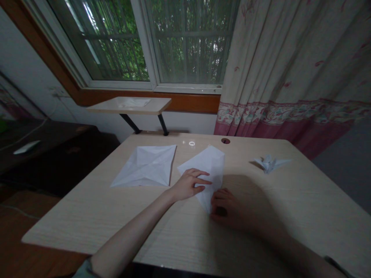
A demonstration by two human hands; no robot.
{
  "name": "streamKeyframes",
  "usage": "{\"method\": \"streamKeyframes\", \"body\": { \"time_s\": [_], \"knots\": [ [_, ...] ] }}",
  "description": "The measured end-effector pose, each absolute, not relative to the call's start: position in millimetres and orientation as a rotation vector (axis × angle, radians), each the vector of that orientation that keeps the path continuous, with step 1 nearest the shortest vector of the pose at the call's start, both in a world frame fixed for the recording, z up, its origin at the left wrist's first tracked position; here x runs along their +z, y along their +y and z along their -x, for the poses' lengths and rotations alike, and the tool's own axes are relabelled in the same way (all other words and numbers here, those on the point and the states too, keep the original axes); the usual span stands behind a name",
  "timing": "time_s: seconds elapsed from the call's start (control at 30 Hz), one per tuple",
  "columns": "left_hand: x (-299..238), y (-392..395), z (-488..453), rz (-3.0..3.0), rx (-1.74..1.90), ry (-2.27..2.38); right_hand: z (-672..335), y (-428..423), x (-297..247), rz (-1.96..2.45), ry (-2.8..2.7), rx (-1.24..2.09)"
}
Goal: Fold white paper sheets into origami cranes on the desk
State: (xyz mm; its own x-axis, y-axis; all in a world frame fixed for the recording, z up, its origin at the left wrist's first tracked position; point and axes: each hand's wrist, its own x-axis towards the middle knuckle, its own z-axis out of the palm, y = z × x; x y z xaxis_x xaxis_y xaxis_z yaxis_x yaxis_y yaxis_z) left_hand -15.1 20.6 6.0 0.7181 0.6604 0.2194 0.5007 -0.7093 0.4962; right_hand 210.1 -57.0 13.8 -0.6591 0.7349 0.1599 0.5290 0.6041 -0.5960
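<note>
A partly folded sheet of white paper (216,160) lies on the desk, with a flap along its right side. My left hand (193,184) rests on it, fingers spread and palm down. At the paper's lower right edge is my right hand (224,204), its fingers curled and its thumb close to them, closed on the edge near the bottom corner. The exact grip there is in shadow. To the left lies a second white sheet (147,166), opened out and marked with creases. A folded paper crane (269,163) sits at the right.
The pale wooden desk (116,216) has a round cable hole (225,141) at its back. A raised shelf (116,105) on dark legs carries a white paper (136,102). Behind are a window (185,46) and a curtain (278,77). A dark cabinet (58,154) stands at left.
</note>
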Motion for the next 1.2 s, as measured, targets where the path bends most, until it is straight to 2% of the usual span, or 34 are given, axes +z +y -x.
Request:
{"method": "streamKeyframes", "body": {
  "time_s": [0.2, 0.33, 0.77, 1.2],
  "knots": [
    [9.9, 15.6, 14.6, -2.551, 0.544, 0.901, -220.6, -52.9, 3.0, 0.905, -2.328, 0.728],
    [9.9, 10.4, 13.9, -2.616, 0.566, 0.898, -231.3, -45.4, 1.4, 0.875, -2.275, 0.524],
    [12.4, 2.5, 9.7, -2.67, 0.612, 0.897, -246.9, -29.8, 9.7, 1.113, -1.915, 0.312],
    [15.2, -0.1, 8.8, -2.706, 0.805, 0.761, -248.7, -24.1, 3.4, 1.036, -2.087, -0.094]
  ]
}}
